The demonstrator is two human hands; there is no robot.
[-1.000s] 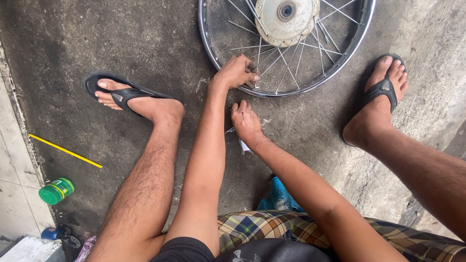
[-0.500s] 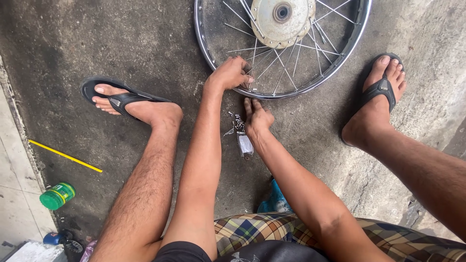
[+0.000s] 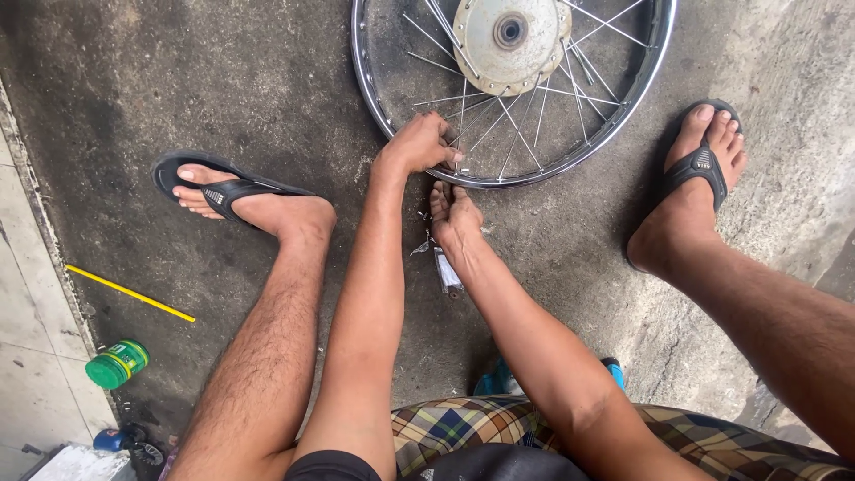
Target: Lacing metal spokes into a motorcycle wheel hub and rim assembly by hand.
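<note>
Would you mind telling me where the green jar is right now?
In the head view, the green jar lies on its side at the lower left, below the yellow stick, where the dark concrete floor meets the pale tiles.

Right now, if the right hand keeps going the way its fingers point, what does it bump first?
Probably the shiny rim of the wheel: the right hand points at it from just below on the ground.

A thin yellow stick (image 3: 129, 293) lies slantwise on the dark concrete floor (image 3: 178, 80) at the left, near the edge of the pale tiles (image 3: 31, 356). Below it a green jar (image 3: 117, 364) lies on its side across that edge. A small blue object (image 3: 111, 440) sits by the bottom left corner (too small to tell what it is). Each foot wears a black flip-flop: one at left (image 3: 218, 189), one at right (image 3: 699, 160). Something bright blue (image 3: 499, 383) shows beside the checked shorts (image 3: 463, 428).
</note>
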